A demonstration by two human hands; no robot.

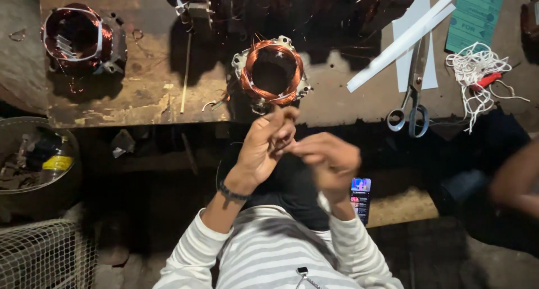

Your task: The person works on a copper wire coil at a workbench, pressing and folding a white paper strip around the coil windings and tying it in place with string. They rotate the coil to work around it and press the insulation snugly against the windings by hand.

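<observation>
Left hand: you are raising your left hand (pixel 264 148) just below the stator (pixel 272 74), fingers pinched together near the coil's lower rim; what they are pinching is too fine to make out, possibly a wire end.
Right hand: your right hand (pixel 328 160) is blurring with motion, fingertips meeting the left's; I cannot tell whether it is gripping anything.
Stator: it is sitting on the bench (pixel 140 98) edge just above both hands, copper winding showing as a ring inside the metal frame, loose strands trailing at its lower left.
Grip advice: judging from the pinch, you are working a thin lead, so be keeping the fingertip hold light and close to the coil, so the strand is not kinking.
Steadying: the stator is lying free near the bench edge; be pulling along the strand rather than toward yourself, or it may be sliding off.
Right of hands: scissors (pixel 412 92) are lying up and to the right, beside white paper strips (pixel 404 39) and a tangle of white string (pixel 477 70).
Left of hands: a second stator (pixel 81 39) is resting well apart, up and left.
Below right hand: a lit phone (pixel 360 199) is sitting just under the wrist.
Far right: another person's arm (pixel 516 179) is showing, blurred.
</observation>
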